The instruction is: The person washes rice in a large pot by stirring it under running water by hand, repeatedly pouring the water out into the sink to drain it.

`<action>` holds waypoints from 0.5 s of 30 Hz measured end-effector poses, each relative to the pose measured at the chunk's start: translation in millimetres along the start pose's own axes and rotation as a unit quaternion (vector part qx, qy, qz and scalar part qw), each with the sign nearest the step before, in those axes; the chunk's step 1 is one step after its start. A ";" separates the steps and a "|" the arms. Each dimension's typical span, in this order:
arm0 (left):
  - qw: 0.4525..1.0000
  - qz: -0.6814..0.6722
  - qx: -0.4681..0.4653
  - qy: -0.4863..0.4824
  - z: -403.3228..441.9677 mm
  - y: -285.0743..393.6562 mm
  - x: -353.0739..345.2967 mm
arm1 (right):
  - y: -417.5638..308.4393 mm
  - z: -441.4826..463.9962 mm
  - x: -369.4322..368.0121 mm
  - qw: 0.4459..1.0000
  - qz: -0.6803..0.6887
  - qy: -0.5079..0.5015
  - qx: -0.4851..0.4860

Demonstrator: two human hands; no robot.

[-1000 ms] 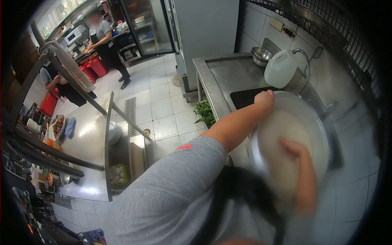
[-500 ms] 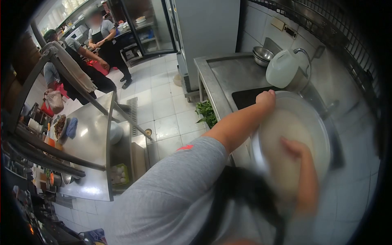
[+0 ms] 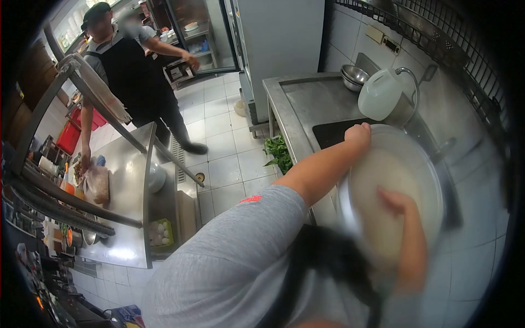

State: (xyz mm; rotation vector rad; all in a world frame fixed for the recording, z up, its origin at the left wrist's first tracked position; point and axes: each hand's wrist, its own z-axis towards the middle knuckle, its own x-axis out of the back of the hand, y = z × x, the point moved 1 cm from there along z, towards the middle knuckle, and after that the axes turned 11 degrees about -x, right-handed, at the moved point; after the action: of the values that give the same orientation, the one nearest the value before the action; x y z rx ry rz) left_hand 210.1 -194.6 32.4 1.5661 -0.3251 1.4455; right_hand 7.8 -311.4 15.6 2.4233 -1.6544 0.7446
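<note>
A large metal pot (image 3: 431, 177) stands tilted toward me at the sink and holds cloudy whitish liquid (image 3: 377, 175). What lies under the liquid I cannot make out. My left hand (image 3: 359, 134) is closed over the far left part of the pot's rim. Inside the pot, my right hand (image 3: 395, 201) reaches into the liquid, slightly blurred, its visible fingers stretched out and their tips hidden. Just beyond the pot, a translucent plastic jug (image 3: 378, 95) leans near the curved faucet (image 3: 411, 82).
Metal bowls (image 3: 354, 76) sit stacked on the steel sink counter (image 3: 314, 98). Leafy greens (image 3: 279, 154) are below its left edge. Left stands a steel table (image 3: 123, 186) with a rail frame; a co-worker (image 3: 136, 82) sets a plastic bag (image 3: 97, 183) on it. Eggs (image 3: 159, 232) sit underneath.
The co-worker has stepped closer to the steel table, and the bag has come down onto it. My left hand stays on the rim; my right hand remains in the pot, barely shifted.
</note>
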 end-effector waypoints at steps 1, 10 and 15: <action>1.000 -0.001 0.003 -0.002 -1.1 1.0 1.6 | 1.1 2.4 0.5 1.000 -0.002 -0.001 0.001; 1.000 -0.002 -0.018 0.015 -1.6 -0.4 -0.4 | 2.8 7.7 1.8 1.000 -0.011 0.001 -0.004; 1.000 -0.012 -0.005 -0.002 -4.8 3.1 5.8 | 1.7 -1.7 -1.7 1.000 0.003 0.006 -0.008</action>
State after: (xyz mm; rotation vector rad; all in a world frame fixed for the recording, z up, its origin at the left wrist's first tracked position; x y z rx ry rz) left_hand 206.4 -190.4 38.2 1.5600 -0.3140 1.4221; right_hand 5.2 -310.1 16.0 2.3985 -1.6580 0.7425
